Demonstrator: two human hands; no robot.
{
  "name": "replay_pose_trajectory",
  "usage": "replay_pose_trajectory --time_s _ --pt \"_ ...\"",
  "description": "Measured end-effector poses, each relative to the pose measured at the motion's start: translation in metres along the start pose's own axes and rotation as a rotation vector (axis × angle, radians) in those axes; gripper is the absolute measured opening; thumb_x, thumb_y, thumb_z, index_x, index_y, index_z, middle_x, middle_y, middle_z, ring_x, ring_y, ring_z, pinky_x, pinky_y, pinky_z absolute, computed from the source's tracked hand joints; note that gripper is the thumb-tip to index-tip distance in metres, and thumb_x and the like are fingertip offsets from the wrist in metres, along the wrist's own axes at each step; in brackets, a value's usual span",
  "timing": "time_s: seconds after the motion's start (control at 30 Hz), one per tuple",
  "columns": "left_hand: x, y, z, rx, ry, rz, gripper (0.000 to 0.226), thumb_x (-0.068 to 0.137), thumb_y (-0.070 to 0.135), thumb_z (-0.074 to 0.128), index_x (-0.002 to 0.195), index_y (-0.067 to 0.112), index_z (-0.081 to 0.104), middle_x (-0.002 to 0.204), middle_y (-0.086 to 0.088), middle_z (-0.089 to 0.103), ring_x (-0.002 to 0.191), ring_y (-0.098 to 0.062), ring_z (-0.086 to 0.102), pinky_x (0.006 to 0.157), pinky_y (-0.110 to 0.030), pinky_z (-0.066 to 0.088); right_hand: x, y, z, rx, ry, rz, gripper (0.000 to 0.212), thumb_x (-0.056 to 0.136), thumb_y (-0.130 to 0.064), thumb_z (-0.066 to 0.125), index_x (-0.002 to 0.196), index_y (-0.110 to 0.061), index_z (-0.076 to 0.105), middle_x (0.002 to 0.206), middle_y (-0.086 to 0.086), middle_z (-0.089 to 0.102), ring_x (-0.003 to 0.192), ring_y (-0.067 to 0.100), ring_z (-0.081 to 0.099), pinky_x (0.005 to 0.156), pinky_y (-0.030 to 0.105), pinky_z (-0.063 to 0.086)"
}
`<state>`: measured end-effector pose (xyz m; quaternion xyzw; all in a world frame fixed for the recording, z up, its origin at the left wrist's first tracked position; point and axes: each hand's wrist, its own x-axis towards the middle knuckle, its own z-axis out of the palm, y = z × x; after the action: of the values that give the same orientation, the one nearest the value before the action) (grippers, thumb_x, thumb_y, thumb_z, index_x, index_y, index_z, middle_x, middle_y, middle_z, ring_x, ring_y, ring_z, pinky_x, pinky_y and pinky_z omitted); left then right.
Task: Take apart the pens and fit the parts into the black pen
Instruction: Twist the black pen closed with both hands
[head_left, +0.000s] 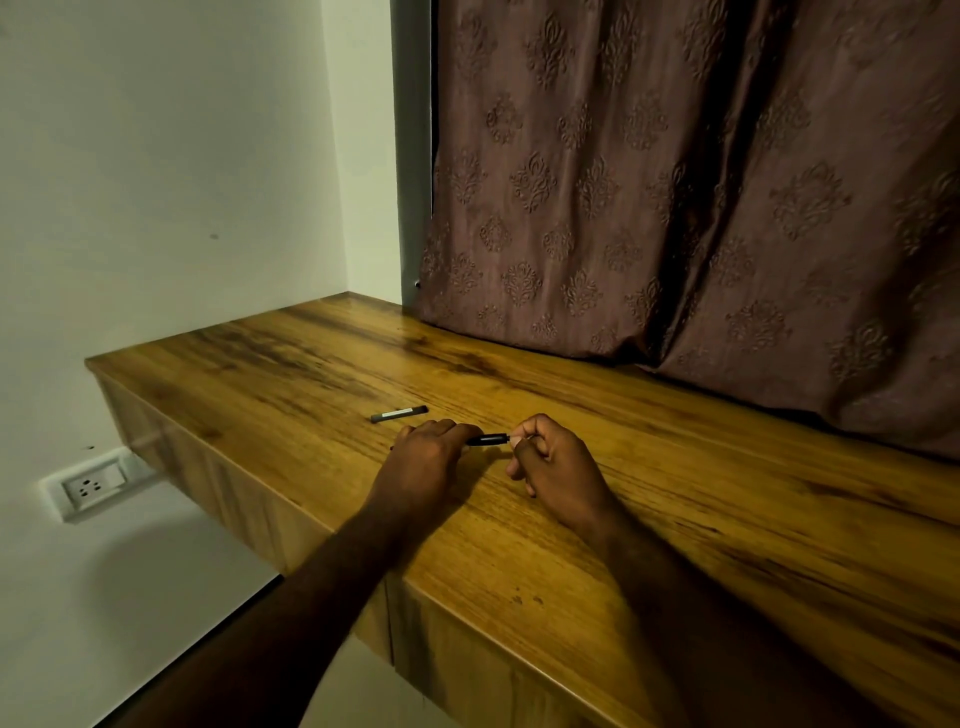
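Hands are gripping the black pen (487, 439) between them: left hand (423, 457) wrapping its barrel, right hand (553, 460) pinching the tip end. Another pen part (399, 413) is lying just beyond the left hand. Judging, disassembly is underway; next, twisting apart.

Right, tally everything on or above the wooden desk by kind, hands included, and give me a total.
Hands: 2, the left hand and right hand, both gripping the same pen.
Black pen held between the hands: 1
Dark pen piece lying loose on the desk: 1
Total: 4
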<state>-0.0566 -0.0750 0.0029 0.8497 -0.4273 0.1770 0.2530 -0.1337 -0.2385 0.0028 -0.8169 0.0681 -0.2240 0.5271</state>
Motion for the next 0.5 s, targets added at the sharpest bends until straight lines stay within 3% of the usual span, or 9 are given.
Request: replay_pose_trajectory --time_s 0.2,0.37,0.5 --pt "0.001 0.001 0.001 0.006 0.002 -0.014 0.047 0.083 0.040 0.037 0.119 0.023 0.061 0.107 0.000 0.068 0.098 -0.021 0.060 0.084 -0.042 0.047 0.000 0.000 0.000 -0.033 -0.012 -0.017 0.012 0.100 -0.020 0.051 0.090 -0.019 0.057 0.073 0.008 0.070 0.052 0.010 0.051 0.053 0.031 0.042" --pt "0.002 -0.005 0.005 0.072 0.052 -0.073 0.038 0.082 0.022 0.063 0.119 0.025 0.059 0.110 0.002 0.066 0.104 -0.021 0.059 0.088 -0.040 0.043 0.006 0.004 -0.013 0.141 0.044 0.100 0.006 0.096 -0.010 0.057 0.100 -0.010 0.061 0.080 0.008 0.068 0.054 0.010 0.054 0.045 0.023 0.042" --pt "0.002 -0.007 0.008 0.107 0.053 -0.105 0.039 0.083 0.017 0.063 0.121 0.026 0.058 0.114 0.003 0.065 0.109 -0.020 0.056 0.090 -0.038 0.038 0.020 0.021 -0.019 -0.077 0.226 0.121 0.009 0.090 -0.010 0.064 0.088 -0.020 0.064 0.078 -0.002 0.065 0.066 0.014 0.060 0.060 0.026 0.047"
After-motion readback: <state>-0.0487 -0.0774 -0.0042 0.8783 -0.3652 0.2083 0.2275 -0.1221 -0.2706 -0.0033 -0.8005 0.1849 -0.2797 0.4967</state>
